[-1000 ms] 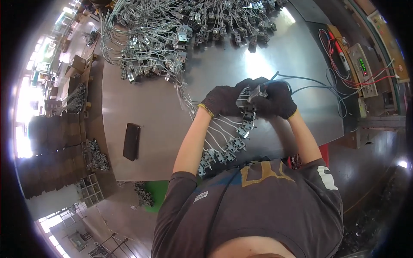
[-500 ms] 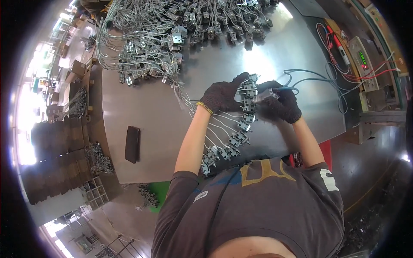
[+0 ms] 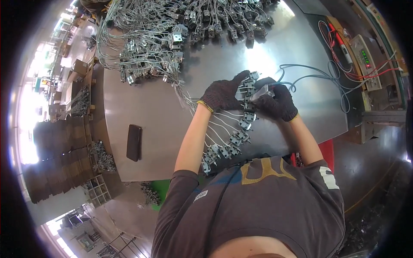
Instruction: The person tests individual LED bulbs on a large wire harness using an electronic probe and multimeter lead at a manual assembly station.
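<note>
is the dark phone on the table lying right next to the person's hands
No, the dark phone lies alone toward the table's left side, well apart from the left hand and right hand, which work on the wired connectors.

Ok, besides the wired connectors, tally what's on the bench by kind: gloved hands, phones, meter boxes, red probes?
Gloved hands: 2, left hand and right hand
Dark phone: 1
Meter box: 1
Red probe: 1
Total: 5
</note>
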Motion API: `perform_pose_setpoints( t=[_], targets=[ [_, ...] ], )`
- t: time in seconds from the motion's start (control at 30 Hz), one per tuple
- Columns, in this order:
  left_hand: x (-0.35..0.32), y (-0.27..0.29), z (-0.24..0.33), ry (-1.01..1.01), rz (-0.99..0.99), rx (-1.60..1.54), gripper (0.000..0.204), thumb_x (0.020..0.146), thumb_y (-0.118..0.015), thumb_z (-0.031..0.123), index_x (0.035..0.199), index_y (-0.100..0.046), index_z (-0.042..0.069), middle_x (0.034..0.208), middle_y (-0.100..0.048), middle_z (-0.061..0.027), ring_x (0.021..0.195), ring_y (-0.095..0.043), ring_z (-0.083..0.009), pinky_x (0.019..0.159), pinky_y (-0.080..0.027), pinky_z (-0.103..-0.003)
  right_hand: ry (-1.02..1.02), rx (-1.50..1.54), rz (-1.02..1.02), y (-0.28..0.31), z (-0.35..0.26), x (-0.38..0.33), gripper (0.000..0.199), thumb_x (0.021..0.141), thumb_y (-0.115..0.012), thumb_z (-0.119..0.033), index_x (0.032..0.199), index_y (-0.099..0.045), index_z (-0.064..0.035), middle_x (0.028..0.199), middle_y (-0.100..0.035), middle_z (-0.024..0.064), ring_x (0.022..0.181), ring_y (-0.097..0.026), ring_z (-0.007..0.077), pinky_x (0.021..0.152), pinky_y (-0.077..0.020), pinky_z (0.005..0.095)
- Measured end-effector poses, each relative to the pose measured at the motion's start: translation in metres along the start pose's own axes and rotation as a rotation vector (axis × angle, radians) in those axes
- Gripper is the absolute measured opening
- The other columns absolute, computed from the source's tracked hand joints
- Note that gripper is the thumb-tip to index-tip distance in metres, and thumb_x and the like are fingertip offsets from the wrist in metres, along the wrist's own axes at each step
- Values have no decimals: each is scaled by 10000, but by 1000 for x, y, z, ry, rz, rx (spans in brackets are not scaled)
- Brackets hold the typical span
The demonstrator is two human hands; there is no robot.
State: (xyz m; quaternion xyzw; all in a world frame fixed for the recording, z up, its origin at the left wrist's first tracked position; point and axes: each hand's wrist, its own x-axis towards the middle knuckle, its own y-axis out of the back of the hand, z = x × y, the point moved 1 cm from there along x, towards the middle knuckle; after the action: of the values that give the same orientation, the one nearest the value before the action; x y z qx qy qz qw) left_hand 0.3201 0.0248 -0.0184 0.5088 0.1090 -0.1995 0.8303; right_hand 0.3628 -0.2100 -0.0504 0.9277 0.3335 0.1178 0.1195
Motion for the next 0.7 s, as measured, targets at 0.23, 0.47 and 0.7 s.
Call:
perform_pose_setpoints(
  t=[0.23,0.47,0.7],
  targets=[
    [0,-2,-1,-11,28,19,1257,655,-922,456,1678,-224,239,1127,-737,-283,1031,-720,-478,921,-568,-558,-40,-181,70,2,1,-2,609,867,-730,-561,1235,-697,-77,1051,-772,157,984,-756,312,889,-574,423],
    [2,-3,-1,-12,7,29,1232,679,-913,452,1677,-221,243,1098,-739,-288,1006,-724,-477,901,-577,-546,4,-130,47,-3,10,-8,547,879,-747,-492,1254,-700,-97,1063,-776,156,1011,-759,295,902,-574,405],
    [0,-2,-1,10,13,19,1239,682,-908,442,1684,-204,257,1057,-745,-281,982,-730,-473,889,-580,-543,141,127,42,0,4,-29,435,946,-735,-346,1246,-691,-34,1096,-764,131,1008,-740,244,908,-564,378]
  ],
)
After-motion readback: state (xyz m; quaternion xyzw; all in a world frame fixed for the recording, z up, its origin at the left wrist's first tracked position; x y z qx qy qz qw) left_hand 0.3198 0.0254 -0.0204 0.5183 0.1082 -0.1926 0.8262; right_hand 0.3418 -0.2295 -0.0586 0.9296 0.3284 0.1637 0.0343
